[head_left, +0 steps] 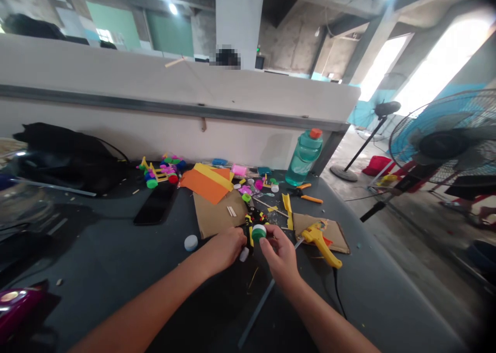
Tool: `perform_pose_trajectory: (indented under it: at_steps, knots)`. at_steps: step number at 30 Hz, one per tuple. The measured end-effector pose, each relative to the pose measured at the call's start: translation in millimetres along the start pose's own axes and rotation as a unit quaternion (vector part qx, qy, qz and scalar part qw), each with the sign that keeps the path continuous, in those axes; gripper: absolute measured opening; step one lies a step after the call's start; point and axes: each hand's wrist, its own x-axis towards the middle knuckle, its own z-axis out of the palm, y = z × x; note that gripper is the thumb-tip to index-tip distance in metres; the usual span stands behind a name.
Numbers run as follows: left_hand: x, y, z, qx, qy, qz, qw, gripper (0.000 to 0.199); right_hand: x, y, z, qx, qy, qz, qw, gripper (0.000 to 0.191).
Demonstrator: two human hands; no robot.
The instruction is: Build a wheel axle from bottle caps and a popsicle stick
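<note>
Grey work table [93, 239]: cardbd [215, 216], yellow glue gun [320, 244] lying on it, right of hands.
R hand [281, 255]: fingertips pinching green bottle cap [259, 233], grip firm.
L hand [222, 249]: curled, holding black-yellow toy piece [248, 234] just beside cap.

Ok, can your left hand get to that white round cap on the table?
Probably yes: the white cap lies close beside the left hand on the dark table, with nothing showing between them, so a short sideways move looks enough.
</note>
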Motion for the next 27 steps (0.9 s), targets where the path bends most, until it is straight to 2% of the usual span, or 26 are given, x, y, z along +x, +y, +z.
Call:
perform_pose_trajectory:
  at_steps: [4,8,10,14,16,19,20,21,22,23,24,25,27]
  knots:
    - [-3.0,-1.0,-2.6,0.023,0.006,0.012,1.0,0.018,0.0,-0.5,-0.5,-0.004,0.003,-0.004,1.0,0.014]
    - [-7.5,4.0,-2.4,0.026,0.022,-0.028,0.999,0.019,0.7,-2.6,-1.2,-0.008,0.009,-0.003,1.0,0.015]
    - [-10.6,9.2,-0.2,0.022,0.015,-0.034,0.999,0.016,0.9,-3.3,-1.3,-0.01,0.01,-0.004,1.0,0.016]
    - [-17.7,17.3,8.9,0.055,-0.014,-0.036,0.998,0.038,0.8,-2.2,-1.0,-0.009,0.015,-0.008,1.0,0.016]
    - [-20.0,16.3,10.8,0.065,-0.018,-0.039,0.997,0.032,0.7,-1.2,-0.8,-0.006,0.018,-0.006,1.0,0.017]
    - [-16.2,6.9,1.2,0.007,-0.014,-0.057,0.998,0.018,0.9,-1.1,-0.3,0.017,0.012,0.015,1.0,0.017]
    - [-11.9,2.1,-5.9,-0.043,-0.004,-0.082,0.996,0.018,1.1,-1.6,0.1,0.035,0.01,0.028,0.999,0.017]
    - [-5.7,-3.2,-14.4,-0.123,0.031,-0.105,0.986,0.018,1.4,-2.4,0.5,0.059,0.012,0.041,0.997,0.017]
    - [2.3,-8.7,-23.9,-0.24,0.07,-0.14,0.958,0.02,1.9,-3.4,1.0,0.084,0.016,0.055,0.995,0.018]
    - [11.9,-14.2,-33.7,-0.387,0.127,-0.183,0.895,0.021,2.6,-4.4,1.5,0.108,0.022,0.067,0.992,0.019]
    - [22.8,-19.6,-43.2,-0.534,0.197,-0.221,0.792,0.02,3.4,-5.5,2.0,0.128,0.029,0.078,0.988,0.019]
    - [34.7,-24.6,-51.7,-0.574,0.227,-0.232,0.751,0.017,4.4,-6.4,2.4,0.14,0.037,0.085,0.986,0.02]
    - [60.3,-33.3,-64.2,-0.62,0.26,-0.24,0.701,0.01,6.4,-7.5,2.8,0.151,0.049,0.093,0.983,0.02]
